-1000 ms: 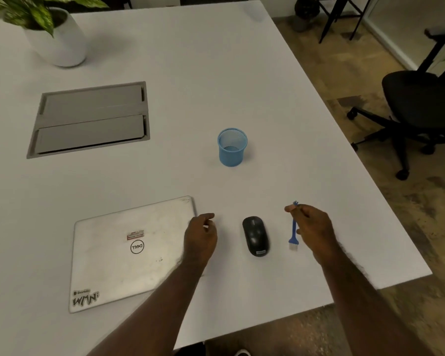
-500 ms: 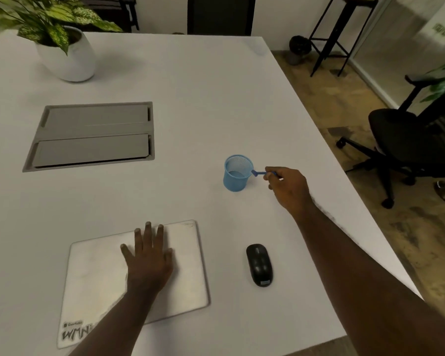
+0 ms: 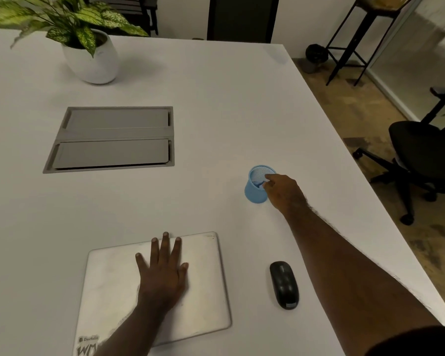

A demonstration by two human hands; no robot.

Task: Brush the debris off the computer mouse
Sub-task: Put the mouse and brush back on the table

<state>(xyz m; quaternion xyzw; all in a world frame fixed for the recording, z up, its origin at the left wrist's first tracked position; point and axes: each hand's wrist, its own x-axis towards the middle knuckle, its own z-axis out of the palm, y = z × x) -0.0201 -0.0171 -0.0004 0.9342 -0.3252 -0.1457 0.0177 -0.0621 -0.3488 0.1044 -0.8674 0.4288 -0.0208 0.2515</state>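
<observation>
Mouse (image 3: 284,284) looks light, slick; we'd grip its sides. Right hand (image 3: 283,192) fingers curled at cup (image 3: 254,191), pinch unclear; left hand (image 3: 162,271) spread on laptop (image 3: 206,291).

Both forearms are bare from wrist to elbow — no sleeve, watch, bracelet or ring shows on either. The left hand (image 3: 163,274) has short, pale nails on its fingers (image 3: 165,244). The right hand (image 3: 284,192) leads into a forearm with fine dark hair along its outer edge. At the lower right corner a dark, rounded patch — perhaps clothing — cuts into view, too blurred to identify.
</observation>
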